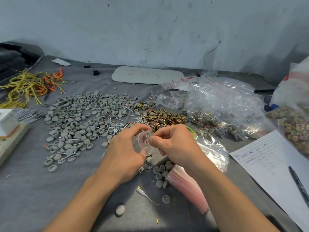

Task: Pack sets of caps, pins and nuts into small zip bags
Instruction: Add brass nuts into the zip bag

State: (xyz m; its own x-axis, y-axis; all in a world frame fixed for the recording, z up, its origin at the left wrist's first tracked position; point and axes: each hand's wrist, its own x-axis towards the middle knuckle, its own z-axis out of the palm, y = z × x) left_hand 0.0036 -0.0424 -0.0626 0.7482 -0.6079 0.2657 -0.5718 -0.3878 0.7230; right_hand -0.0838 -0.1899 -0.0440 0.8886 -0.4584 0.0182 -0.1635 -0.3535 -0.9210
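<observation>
Two hands meet low over the table (33, 190); the left hand (123, 148) and the right hand (173, 144) each pinch the mouth of one small zip bag (144, 139), which hangs between them, fingers curled on its clear film; what is inside it is too blurred to tell; the step in hand looks like opening or filling this one bag, and the next move probably calls for one hand to hold the mouth apart while the other fetches parts; just under the hands lie a few loose caps (159, 171); by the right wrist, a stack of empty bags (189, 186); beyond the left hand spreads the cap heap (80, 118); past the fingertips, pins (115, 127) and nuts (164, 116); farther right, large clear bags (230, 104) hold what seem to be mixed caps, pins and nuts.
</observation>
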